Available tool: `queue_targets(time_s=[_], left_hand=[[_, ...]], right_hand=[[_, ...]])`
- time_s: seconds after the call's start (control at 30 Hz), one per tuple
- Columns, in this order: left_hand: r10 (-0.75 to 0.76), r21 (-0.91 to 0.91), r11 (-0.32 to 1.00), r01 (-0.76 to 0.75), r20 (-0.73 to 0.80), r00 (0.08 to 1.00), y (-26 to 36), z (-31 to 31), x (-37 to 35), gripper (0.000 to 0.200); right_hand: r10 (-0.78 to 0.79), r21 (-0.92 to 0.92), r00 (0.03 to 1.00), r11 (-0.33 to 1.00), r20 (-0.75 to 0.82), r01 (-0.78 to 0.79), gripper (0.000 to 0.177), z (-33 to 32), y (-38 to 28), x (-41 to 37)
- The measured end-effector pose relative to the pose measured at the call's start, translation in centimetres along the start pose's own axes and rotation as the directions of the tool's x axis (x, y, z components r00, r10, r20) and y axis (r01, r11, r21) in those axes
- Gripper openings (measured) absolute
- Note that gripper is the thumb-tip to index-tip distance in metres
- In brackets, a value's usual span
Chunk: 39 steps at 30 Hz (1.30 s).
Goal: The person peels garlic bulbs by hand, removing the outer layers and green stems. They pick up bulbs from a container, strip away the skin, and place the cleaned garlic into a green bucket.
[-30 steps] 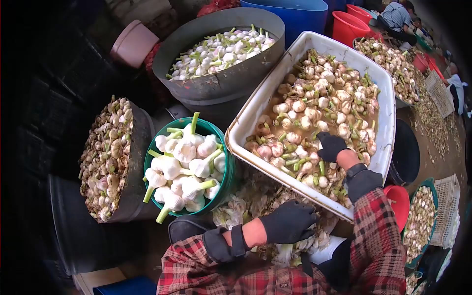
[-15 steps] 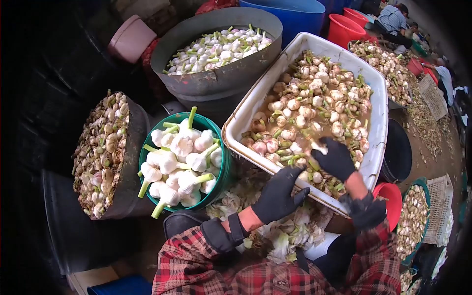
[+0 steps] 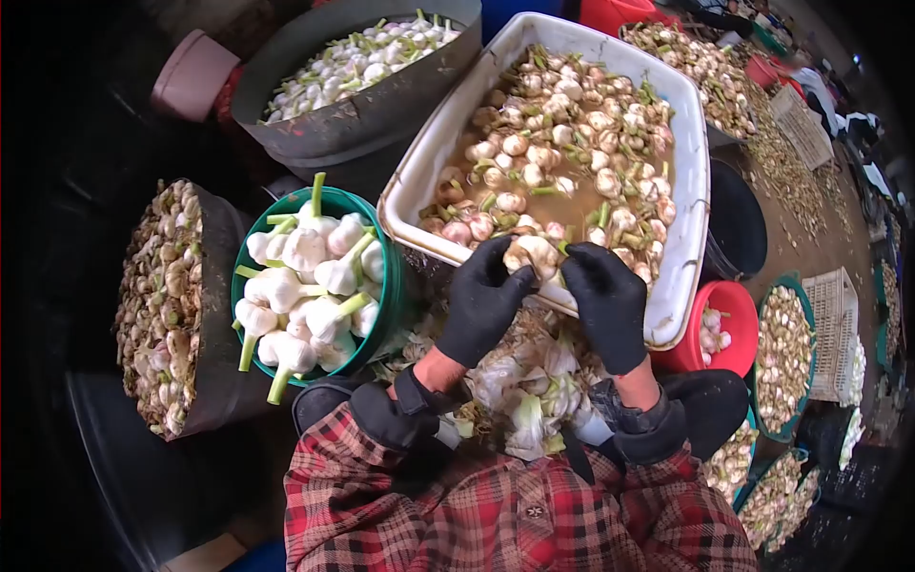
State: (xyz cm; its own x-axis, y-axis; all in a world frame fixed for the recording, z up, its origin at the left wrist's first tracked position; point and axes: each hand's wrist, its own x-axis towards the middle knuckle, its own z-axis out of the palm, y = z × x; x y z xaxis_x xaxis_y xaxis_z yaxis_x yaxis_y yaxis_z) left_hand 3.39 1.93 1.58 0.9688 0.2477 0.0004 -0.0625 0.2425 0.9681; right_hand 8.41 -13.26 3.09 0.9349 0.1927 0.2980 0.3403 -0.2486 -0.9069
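Both my hands wear black gloves and meet over the near rim of a white tub (image 3: 416, 181) of unpeeled garlic soaking in brown water. My left hand (image 3: 481, 300) and my right hand (image 3: 608, 300) together grip one garlic bulb (image 3: 534, 254), fingers curled around it. Below my hands lies a pile of pale garlic skins (image 3: 534, 381) on my lap. A green bucket (image 3: 386, 286) of peeled white garlic with green stems stands just left of my left hand.
A grey tub (image 3: 362, 105) of white garlic stands behind the green bucket. A dark bucket (image 3: 214, 315) of small cloves is at far left. A red bowl (image 3: 720, 329), baskets and more garlic containers lie at right. Other people sit at the top right.
My right hand lifted a bulb out of the white tub and drew back to the near rim. My left hand rose from the skin pile and closed on the same bulb.
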Motion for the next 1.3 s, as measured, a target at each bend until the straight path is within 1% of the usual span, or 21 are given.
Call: queue_targets(time_s=[0.03, 0.07, 0.1, 0.17, 0.23, 0.3, 0.33, 0.4, 0.43, 0.6, 0.7, 0.8, 0.83, 0.87, 0.9, 0.97, 1.0, 1.07, 1.1, 1.23, 1.3], left_hand=[[0.041, 0.033, 0.999, -0.041, -0.015, 0.999, -0.4, 0.0, 0.0, 0.040], [0.085, 0.068, 0.994, -0.083, -0.029, 0.996, -0.6, 0.0, 0.0, 0.040], [0.079, 0.065, 0.995, -0.077, -0.024, 0.997, -0.6, 0.2, 0.0, 0.040], [0.106, 0.119, 0.988, -0.097, -0.071, 0.992, -0.3, 0.5, -0.3, 0.040], [0.103, 0.141, 0.986, -0.090, -0.087, 0.991, -0.8, 0.6, -0.4, 0.042], [0.169, 0.183, 0.972, -0.148, -0.104, 0.980, -1.6, 0.4, -0.5, 0.040], [0.163, 0.182, 0.973, -0.143, -0.101, 0.981, -1.8, 0.3, -0.5, 0.040], [0.166, 0.311, 0.940, -0.139, -0.061, 0.984, -1.9, 0.0, -0.6, 0.038], [0.160, 0.310, 0.941, -0.134, -0.060, 0.985, -1.9, 0.0, -0.7, 0.038], [0.210, 0.448, 0.872, -0.197, 0.021, 0.977, -2.1, 0.0, -1.1, 0.038], [0.234, 0.500, 0.835, -0.229, 0.053, 0.971, -2.2, -0.1, -1.1, 0.038], [0.264, 0.505, 0.827, -0.247, 0.038, 0.964, -2.4, -0.1, -0.7, 0.038], [0.263, 0.506, 0.827, -0.246, 0.040, 0.964, -2.2, 0.0, -0.7, 0.038], [0.235, 0.491, 0.843, -0.220, 0.033, 0.972, -1.8, 0.2, -0.8, 0.037], [0.205, 0.476, 0.858, -0.193, 0.026, 0.978, -1.4, 0.4, -0.9, 0.037], [0.225, 0.509, 0.834, -0.215, 0.041, 0.973, -1.1, 0.5, -1.0, 0.037], [0.250, 0.541, 0.806, -0.240, 0.057, 0.967, -1.1, 0.4, -1.0, 0.036], [0.287, 0.531, 0.802, -0.272, 0.056, 0.956, -2.0, 0.2, -0.9, 0.036], [0.328, 0.520, 0.797, -0.307, 0.054, 0.943, -2.4, 0.1, -0.8, 0.036], [0.321, 0.506, 0.812, -0.291, 0.029, 0.947, -2.8, 0.2, -1.2, 0.037], [0.327, 0.582, 0.755, -0.302, 0.065, 0.943, -2.4, 0.2, -1.2, 0.039]], right_hand=[[0.008, -0.009, 1.000, 1.000, -0.004, -0.008, 0.015, 0.1, -0.9, -0.1], [-0.071, -0.098, 0.997, 0.993, -0.004, 0.070, 0.014, 0.3, -1.6, -0.3], [-0.148, -0.184, 0.989, 0.972, 0.004, 0.147, 0.013, 0.5, -2.2, -0.3], [-0.179, -0.215, 0.984, 0.961, -0.015, 0.172, 0.011, 0.9, -2.4, -0.4], [-0.260, -0.308, 0.966, 0.918, 0.009, 0.250, 0.010, 1.1, -1.8, -0.4], [-0.243, -0.298, 0.970, 0.926, -0.005, 0.231, 0.009, 1.1, -1.6, -0.6], [-0.259, -0.318, 0.966, 0.915, 0.007, 0.248, 0.008, 1.0, -1.6, -0.7], [-0.267, -0.340, 0.963, 0.904, 0.019, 0.257, 0.007, 0.9, -1.3, -0.8], [-0.281, -0.333, 0.959, 0.903, 0.021, 0.272, 0.006, 0.9, -1.0, -0.9], [-0.252, -0.326, 0.968, 0.913, 0.019, 0.244, 0.006, 1.0, -0.4, -1.5], [-0.284, -0.366, 0.959, 0.891, 0.016, 0.270, 0.008, 1.0, 0.3, -1.7], [-0.216, -0.321, 0.975, 0.921, 0.045, 0.219, 0.008, 0.6, 0.3, -1.8], [-0.138, -0.262, 0.989, 0.953, 0.060, 0.149, 0.008, 0.4, 0.1, -1.8], [-0.061, -0.204, 0.995, 0.976, 0.081, 0.076, 0.008, 0.2, -0.2, -1.8], [-0.058, -0.204, 0.995, 0.976, 0.080, 0.074, 0.008, 0.3, -0.3, -1.8], [-0.131, -0.200, 0.991, 0.971, 0.024, 0.134, 0.011, 0.5, -0.5, -1.9], [-0.128, -0.200, 0.992, 0.971, 0.023, 0.130, 0.011, 0.5, -0.3, -1.9], [-0.289, -0.288, 0.956, 0.912, 0.049, 0.291, 0.013, 0.5, 0.3, -1.9], [-0.286, -0.287, 0.957, 0.914, 0.049, 0.288, 0.013, 0.6, 0.4, -2.0], [-0.289, -0.317, 0.956, 0.903, 0.050, 0.290, 0.010, 0.9, 0.9, -2.1], [-0.308, -0.333, 0.951, 0.893, 0.041, 0.304, 0.010, 1.0, 1.0, -2.1]])
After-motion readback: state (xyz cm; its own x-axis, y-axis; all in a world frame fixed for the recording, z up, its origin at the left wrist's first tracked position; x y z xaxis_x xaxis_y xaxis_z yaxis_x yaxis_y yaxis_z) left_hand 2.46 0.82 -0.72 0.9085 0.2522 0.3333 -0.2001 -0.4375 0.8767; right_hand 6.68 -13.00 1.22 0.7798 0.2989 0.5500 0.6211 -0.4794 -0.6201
